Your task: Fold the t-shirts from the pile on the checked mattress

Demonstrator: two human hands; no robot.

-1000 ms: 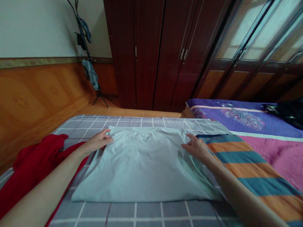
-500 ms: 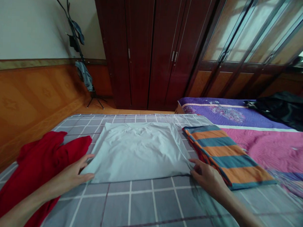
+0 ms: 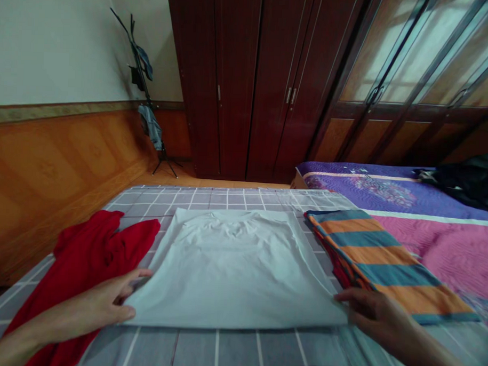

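Note:
A white T-shirt (image 3: pixel 233 273) lies folded into a wide rectangle on the checked bedsheet, wrinkled around its neckline. My left hand (image 3: pixel 117 301) holds its near left corner, thumb in front and index finger stretched along the side edge. At the near right corner, my right hand (image 3: pixel 367 310) pinches the cloth; some of its fingertips are hidden. A crumpled red garment (image 3: pixel 93 252) lies beside and partly under my left forearm. To the right of the shirt is a folded stack with an orange and teal striped garment (image 3: pixel 385 257) on top, close to my right hand.
The grey checked bedsheet (image 3: pixel 238 351) spreads under everything. Behind it stand a dark red wardrobe (image 3: pixel 234 97) and a coat rack (image 3: pixel 141 72) with hanging items. A second bed with a purple and pink quilt (image 3: pixel 388 190) adjoins on the right, bearing a dark garment (image 3: pixel 468 180).
Both hands have drawn the near edge of the white T-shirt toward me, and they are wider apart. The shirt looks flatter and smoother. The view has shifted slightly left.

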